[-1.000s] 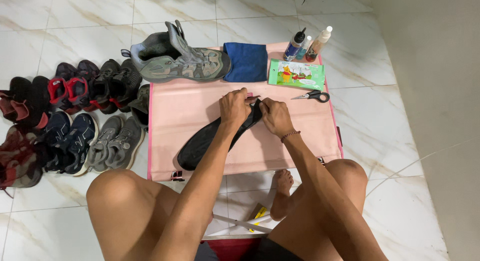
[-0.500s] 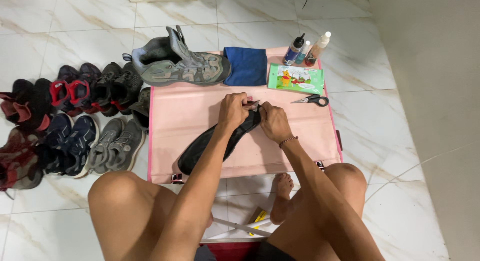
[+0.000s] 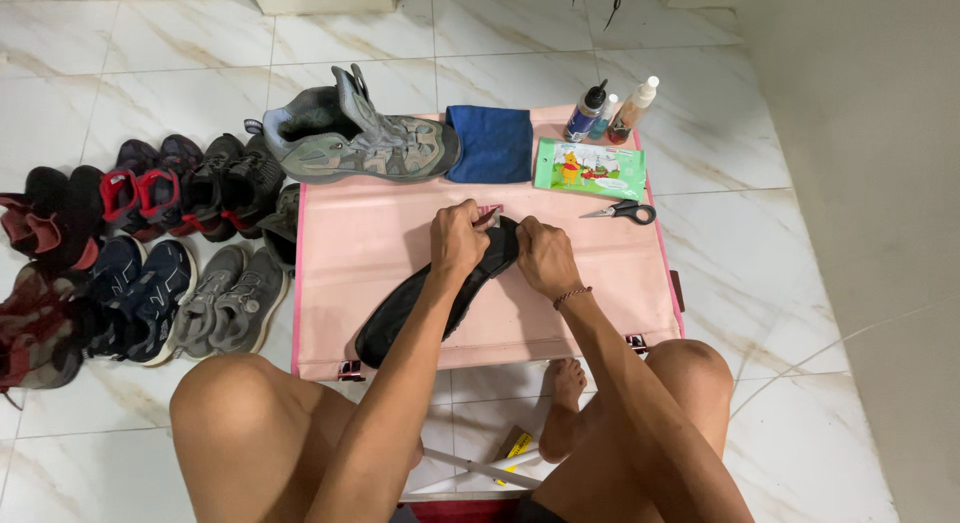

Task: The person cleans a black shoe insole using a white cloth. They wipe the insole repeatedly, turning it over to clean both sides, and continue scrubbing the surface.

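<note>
Little had moved since the earlier frame: both hands, left hand (image 3: 458, 238) and right hand (image 3: 545, 255), still pinched the far end of the black insole (image 3: 435, 295) lying on the pink surface (image 3: 600, 303), where a firm, even grip seemed best.

Seated on a marble floor (image 3: 760, 183) before a low pink worktop (image 3: 370, 233). At centre, a black insole (image 3: 420, 303), slanting toward seven o'clock, gripped at its upper end by left hand (image 3: 460, 241) and right hand (image 3: 545, 258), both closed on it. At eleven o'clock, a grey hiking boot (image 3: 360, 143) lying on its side; at twelve, a folded blue cloth (image 3: 490, 143). At one o'clock, small bottles (image 3: 610, 111), a green wipes packet (image 3: 590, 170), and scissors (image 3: 625, 213). At nine o'clock, rows of shoes (image 3: 130, 253) on the floor.
</note>
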